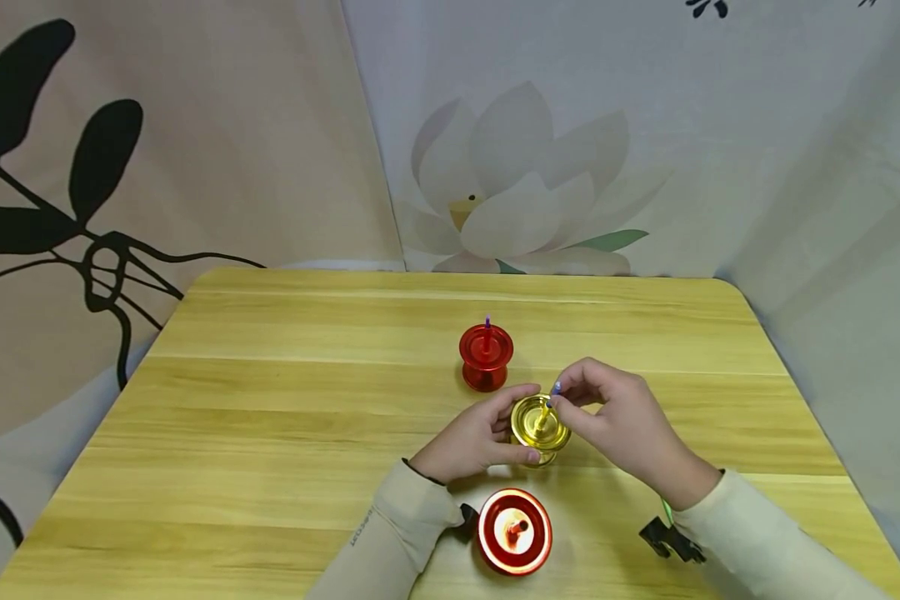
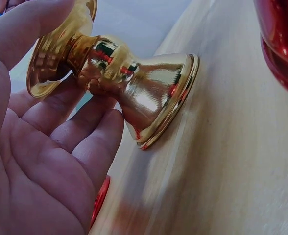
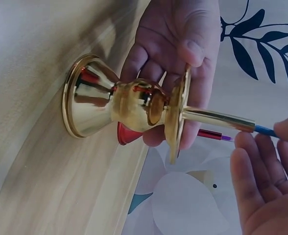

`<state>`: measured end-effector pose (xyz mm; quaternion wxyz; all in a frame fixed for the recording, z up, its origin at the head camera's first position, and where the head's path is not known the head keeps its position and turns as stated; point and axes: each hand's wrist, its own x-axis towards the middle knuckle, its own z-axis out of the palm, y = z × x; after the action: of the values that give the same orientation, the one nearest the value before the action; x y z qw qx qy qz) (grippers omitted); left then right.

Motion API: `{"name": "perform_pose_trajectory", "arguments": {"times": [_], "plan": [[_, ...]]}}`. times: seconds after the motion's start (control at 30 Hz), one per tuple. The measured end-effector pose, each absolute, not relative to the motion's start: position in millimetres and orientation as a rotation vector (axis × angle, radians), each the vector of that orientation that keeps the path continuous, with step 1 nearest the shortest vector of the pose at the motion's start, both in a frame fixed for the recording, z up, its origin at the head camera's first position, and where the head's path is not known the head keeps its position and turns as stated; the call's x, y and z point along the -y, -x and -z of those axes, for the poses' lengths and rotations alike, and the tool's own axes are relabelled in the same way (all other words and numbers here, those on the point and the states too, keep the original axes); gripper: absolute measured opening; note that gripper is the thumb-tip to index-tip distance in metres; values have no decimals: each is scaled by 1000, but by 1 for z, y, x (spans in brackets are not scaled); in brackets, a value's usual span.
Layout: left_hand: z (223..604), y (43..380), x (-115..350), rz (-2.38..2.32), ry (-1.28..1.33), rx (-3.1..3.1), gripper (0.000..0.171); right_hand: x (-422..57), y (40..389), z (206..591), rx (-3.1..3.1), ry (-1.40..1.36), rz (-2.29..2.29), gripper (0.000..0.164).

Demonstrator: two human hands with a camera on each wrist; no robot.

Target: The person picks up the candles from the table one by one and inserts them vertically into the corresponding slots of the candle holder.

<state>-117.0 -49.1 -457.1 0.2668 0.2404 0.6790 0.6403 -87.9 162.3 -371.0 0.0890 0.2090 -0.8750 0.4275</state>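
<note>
A shiny gold candle holder [image 1: 527, 427], with a dish, a narrow waist and a flared foot, stands upright near the table's middle. My left hand [image 1: 468, 442] holds it by the dish, thumb on the near side of the rim and fingers round the far side. From the dish rises a gold tube [image 3: 217, 118] with a thin blue stick [image 3: 265, 130] at its tip. My right hand [image 1: 630, 425] pinches that stick between thumb and fingers. In the left wrist view the gold foot [image 2: 156, 95] sits low against the tabletop.
Behind stands a red candle holder [image 1: 485, 352] with a purple tip [image 3: 227, 138] on its tube. Nearer me, a second red holder [image 1: 537, 554] stands beside my left cuff. A black buckle [image 1: 671, 540] hangs from my right cuff. Patterned curtains [image 1: 270, 125] border the wooden table [image 1: 270, 433].
</note>
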Motion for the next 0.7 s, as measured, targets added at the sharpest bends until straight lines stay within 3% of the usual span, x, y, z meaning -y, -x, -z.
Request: {"name": "perform_pose_trajectory", "arguments": {"times": [0.7], "plan": [[459,116,49,-1750,-638,-1814,82,-164,86,375,2612,-627,-1300,20]]}}
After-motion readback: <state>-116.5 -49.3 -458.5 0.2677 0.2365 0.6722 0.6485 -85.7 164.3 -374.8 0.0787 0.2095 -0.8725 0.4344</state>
